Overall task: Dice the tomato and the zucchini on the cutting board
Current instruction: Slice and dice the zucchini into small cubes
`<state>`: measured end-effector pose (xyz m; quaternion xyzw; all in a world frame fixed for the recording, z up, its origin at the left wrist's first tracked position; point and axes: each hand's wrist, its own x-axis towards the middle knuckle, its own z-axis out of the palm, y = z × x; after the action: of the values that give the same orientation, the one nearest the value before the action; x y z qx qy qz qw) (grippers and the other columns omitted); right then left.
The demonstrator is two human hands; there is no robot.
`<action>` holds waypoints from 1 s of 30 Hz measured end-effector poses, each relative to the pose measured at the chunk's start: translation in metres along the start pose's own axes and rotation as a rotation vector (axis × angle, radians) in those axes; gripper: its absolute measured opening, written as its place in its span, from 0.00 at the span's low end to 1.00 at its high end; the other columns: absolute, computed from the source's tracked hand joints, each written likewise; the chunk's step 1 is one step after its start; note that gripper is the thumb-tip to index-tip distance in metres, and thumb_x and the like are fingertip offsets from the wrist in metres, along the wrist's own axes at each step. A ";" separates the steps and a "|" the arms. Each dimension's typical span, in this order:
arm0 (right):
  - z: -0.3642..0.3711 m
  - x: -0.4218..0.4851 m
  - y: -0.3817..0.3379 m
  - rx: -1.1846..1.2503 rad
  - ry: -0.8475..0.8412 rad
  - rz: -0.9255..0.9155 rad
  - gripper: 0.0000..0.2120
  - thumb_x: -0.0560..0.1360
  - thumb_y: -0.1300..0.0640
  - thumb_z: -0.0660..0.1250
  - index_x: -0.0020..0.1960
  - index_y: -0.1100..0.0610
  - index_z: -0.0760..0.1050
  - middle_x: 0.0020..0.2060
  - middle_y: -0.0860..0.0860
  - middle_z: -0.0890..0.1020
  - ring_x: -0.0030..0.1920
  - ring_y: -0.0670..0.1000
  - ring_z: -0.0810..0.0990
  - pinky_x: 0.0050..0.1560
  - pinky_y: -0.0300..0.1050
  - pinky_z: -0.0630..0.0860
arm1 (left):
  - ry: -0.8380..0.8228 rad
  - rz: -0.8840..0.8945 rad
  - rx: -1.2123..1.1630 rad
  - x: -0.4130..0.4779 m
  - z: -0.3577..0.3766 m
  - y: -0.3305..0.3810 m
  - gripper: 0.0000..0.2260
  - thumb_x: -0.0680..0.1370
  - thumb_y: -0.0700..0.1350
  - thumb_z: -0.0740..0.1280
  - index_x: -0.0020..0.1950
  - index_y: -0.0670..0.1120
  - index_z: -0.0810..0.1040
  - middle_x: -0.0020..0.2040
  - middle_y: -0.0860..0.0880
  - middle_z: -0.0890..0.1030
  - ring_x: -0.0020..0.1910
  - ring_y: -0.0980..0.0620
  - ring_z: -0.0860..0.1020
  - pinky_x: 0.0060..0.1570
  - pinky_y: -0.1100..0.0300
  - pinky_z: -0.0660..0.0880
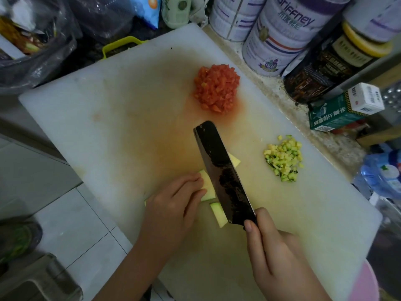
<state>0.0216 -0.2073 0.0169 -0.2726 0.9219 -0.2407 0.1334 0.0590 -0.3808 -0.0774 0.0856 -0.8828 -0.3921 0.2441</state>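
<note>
Closest of all is the right hand [280,255], at the near edge of the big white plastic cutting board [86,116]. Its fingers are wrapped tight round the handle of a wide black chopping knife [221,170]. The blade points across the middle of the board and its edge sits on a flat pale-yellow zucchini piece with green skin [208,187].

The left hand [173,205] lies on that piece. Its fingers are close together and press it down flat, just beside the blade. A smaller zucchini strip [219,215] lies nearer the board's near edge, right by the knife. Another pale bit [234,160] peeks out from the blade's other side.

A little heap of tiny green-and-yellow zucchini cubes [284,158] sits by the board's right edge. A bigger heap of red tomato cubes [217,89] sits toward the board's far edge, with wet orange juice around it.

Past the far edge, on the speckled worktop [280,98], stand white and purple tins [280,40], a dark jar with a yellow lid [325,68] and a green box [334,114]. Crinkly plastic bags [36,40] lie past the far left corner.
</note>
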 end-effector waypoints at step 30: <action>0.041 0.019 -0.044 -0.224 0.022 0.055 0.16 0.81 0.47 0.46 0.48 0.56 0.66 0.18 0.50 0.68 0.15 0.55 0.68 0.19 0.40 0.52 | -0.055 0.142 0.119 0.008 -0.032 -0.034 0.13 0.77 0.48 0.68 0.52 0.41 0.85 0.52 0.46 0.84 0.49 0.51 0.83 0.47 0.56 0.82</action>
<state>0.0412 -0.2655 0.0031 -0.2576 0.9517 -0.1352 0.0985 0.0667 -0.4280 -0.0811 0.0262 -0.9147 -0.3230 0.2414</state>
